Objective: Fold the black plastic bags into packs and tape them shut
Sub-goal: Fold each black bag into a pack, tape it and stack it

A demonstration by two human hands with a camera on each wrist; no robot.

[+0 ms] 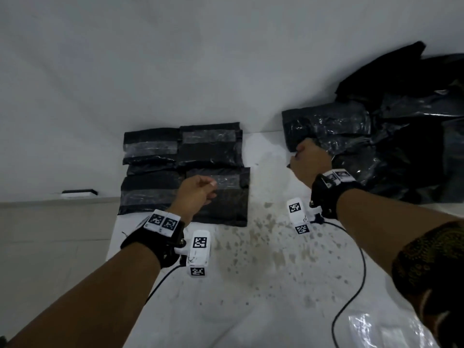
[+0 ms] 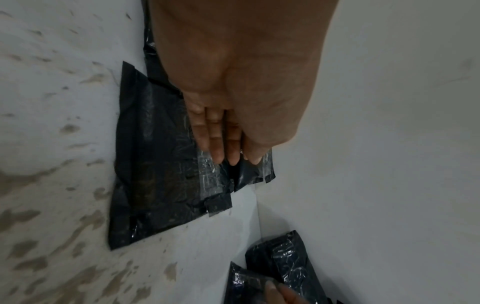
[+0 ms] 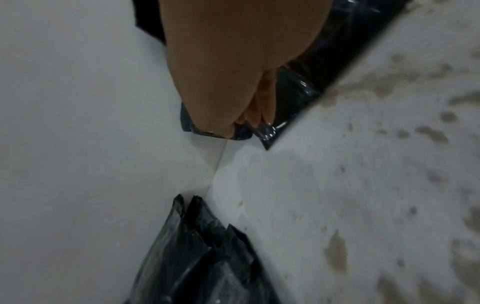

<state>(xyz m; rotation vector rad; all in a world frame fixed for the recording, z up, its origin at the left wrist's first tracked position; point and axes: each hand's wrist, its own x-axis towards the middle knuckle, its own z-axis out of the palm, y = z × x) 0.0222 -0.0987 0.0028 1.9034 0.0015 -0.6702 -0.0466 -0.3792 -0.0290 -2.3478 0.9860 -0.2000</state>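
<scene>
Several folded black packs, each crossed by clear tape, lie together at the table's back left [image 1: 150, 146]. My left hand [image 1: 209, 189] rests on the nearest right pack [image 1: 226, 209]. In the left wrist view its straight fingers [image 2: 221, 148] lie on the pack's tape strip [image 2: 210, 176]. My right hand [image 1: 298, 154] reaches into the pile of loose black plastic bags [image 1: 401, 126] at the back right. There it pinches the near corner of a flattened bag [image 1: 326, 126]. The right wrist view shows its curled fingers [image 3: 244, 121] closed on that shiny black bag [image 3: 291, 96].
The white table [image 1: 263, 259] is stained brown in the middle and meets a white wall [image 1: 200, 59] just behind the packs. Clear plastic film [image 1: 376, 330] lies at the near right. Wrist camera cables [image 1: 361, 267] trail over the table. A dark flat object [image 1: 79, 193] sits on a ledge at the left.
</scene>
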